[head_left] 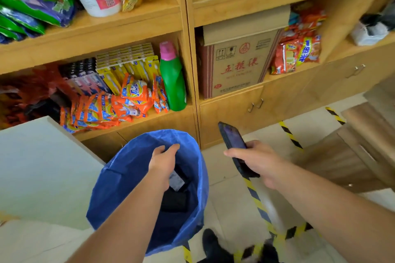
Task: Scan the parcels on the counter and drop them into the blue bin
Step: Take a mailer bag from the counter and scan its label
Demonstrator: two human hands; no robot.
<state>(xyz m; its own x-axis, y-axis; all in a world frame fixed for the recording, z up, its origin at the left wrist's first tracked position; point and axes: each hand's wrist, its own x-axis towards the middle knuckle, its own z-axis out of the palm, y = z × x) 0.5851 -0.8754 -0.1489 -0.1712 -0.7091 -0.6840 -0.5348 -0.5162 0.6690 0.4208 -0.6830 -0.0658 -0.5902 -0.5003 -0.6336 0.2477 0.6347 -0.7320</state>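
Note:
The blue bin (pixel 128 168), lined with a blue bag, stands on the floor in front of me. My left hand (pixel 163 162) hovers over its opening, fingers relaxed, holding nothing. Below that hand, inside the bin, lie a dark parcel (pixel 174 200) and a grey-white one (pixel 177 180). My right hand (pixel 256 160) grips a dark phone (pixel 233 141) to the right of the bin, screen tilted up.
A white counter (pixel 42 166) sits left of the bin. Wooden shelves (pixel 132 19) ahead hold detergent packs, a green bottle (pixel 173 79) and a cardboard box (pixel 237 66). Yellow-black tape (pixel 256 198) marks the tiled floor. A wooden cabinet (pixel 352 151) stands at right.

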